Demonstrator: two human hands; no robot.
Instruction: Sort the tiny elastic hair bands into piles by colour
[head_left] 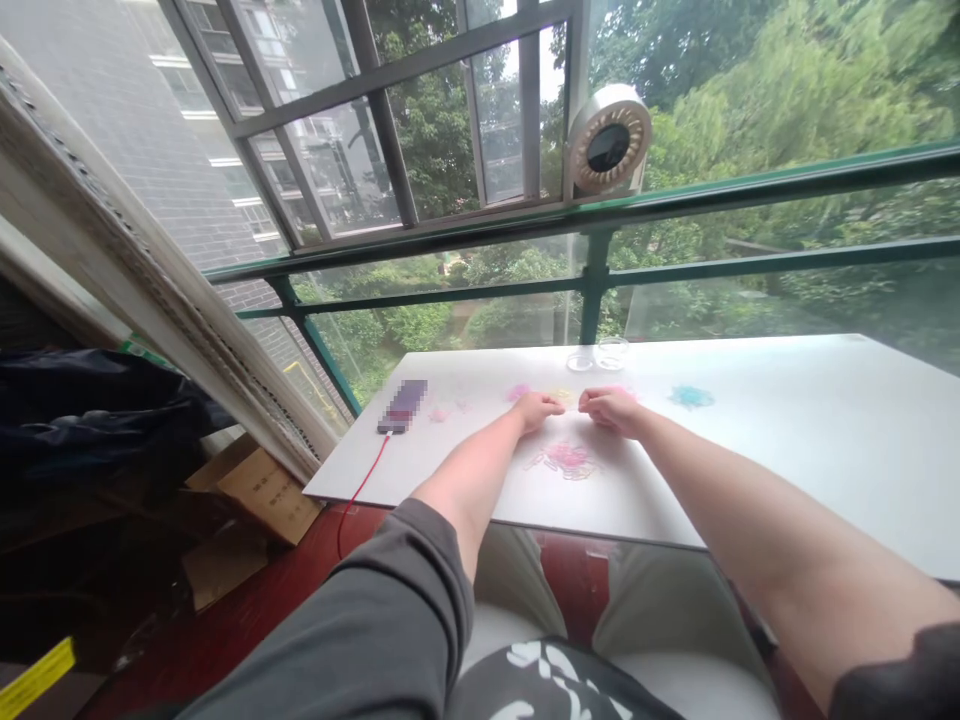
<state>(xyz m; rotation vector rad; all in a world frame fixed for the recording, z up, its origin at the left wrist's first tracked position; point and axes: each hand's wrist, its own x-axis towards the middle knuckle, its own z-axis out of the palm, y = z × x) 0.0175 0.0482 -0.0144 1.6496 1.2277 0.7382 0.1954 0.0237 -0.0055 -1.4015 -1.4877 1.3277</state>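
Over the middle of the white table (787, 430), my left hand (537, 409) and my right hand (609, 408) face each other with a narrow gap between them. The fingers of both are pinched together; whatever they hold is too small to make out. Just behind the fingertips lies a small yellow pile (561, 395). A purple-pink pile (518, 391) sits beyond my left hand, and a pink one (622, 390) is partly covered by my right. Nearer me spreads a larger, mostly pink heap of thin small loops (568, 460). Farther right is a teal pile (691, 396).
Clear round dishes or lids (579, 363) stand near the table's back edge. At left are a few pale pink pieces (439, 413) and a phone (403, 407) on a red cable (367, 475). A round fan-like device (611, 140) is by the window. Cardboard boxes (266, 490) stand on the floor.
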